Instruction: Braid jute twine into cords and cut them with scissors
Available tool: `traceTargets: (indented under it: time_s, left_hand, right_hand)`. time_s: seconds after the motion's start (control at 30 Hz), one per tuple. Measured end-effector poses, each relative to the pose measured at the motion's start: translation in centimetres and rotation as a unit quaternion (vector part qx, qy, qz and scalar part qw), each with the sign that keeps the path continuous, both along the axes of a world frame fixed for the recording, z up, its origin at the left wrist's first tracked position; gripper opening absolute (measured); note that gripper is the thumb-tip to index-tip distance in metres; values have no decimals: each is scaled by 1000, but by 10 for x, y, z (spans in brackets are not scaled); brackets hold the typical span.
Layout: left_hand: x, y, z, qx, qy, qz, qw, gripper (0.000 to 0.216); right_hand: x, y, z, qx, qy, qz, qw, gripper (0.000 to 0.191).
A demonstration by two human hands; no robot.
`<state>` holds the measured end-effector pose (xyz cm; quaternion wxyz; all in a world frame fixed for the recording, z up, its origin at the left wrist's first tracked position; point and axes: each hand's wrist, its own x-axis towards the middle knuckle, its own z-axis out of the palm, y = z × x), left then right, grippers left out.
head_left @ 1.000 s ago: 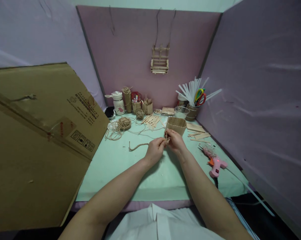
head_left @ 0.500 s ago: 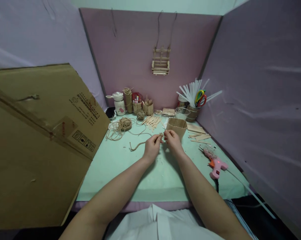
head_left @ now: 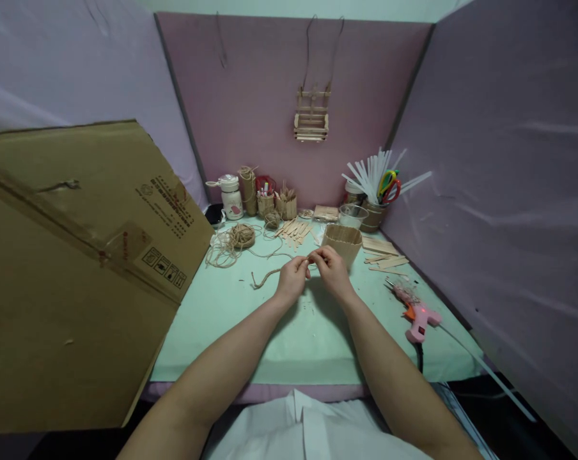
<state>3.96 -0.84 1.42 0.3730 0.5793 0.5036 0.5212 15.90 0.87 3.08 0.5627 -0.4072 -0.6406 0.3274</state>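
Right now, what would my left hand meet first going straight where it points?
Probably your right hand, just ahead of your left hand, which holds the brown twisted twine cord; depth makes the gap hard to judge.

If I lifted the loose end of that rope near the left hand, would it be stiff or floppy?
Probably floppy, because the rope lies in a curve on the table. It looks thin, so it's likely light. It probably won't roll away, since the left hand seems to pinch it.
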Motion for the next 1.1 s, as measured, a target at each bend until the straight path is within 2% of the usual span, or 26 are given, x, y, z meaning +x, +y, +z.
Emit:
traceTargets:
  time_s: [0.3,0.43,0.53,0.67,0.83,1.1]
  left_hand:
    - [3,4,-4,-68,-110,-2,992,22]
    - [3,4,-1,-60,-145,-14,988,22]
    - [3,3,2,-82,-166,-23,982,22]
    - [3,4,1,-94,-177,-29,979,23]
    - [2,6,-2,-84,-179,-34,980,23]
    - [2,2,3,-70,-141,-20,987,22]
  right_hand:
    - [3,6,-7,-31,-11,-30,999,18]
    - [3,7,-7,-63,24,-19,998,22]
    - [3,8,-7,-105,62,-5,993,25]
    - [2,10,-9,-137,87,2,987,29]
    - [3,10,-10,-138,79,-3,987,30]
    - [3,6,-8,-143,66,4,988,29]
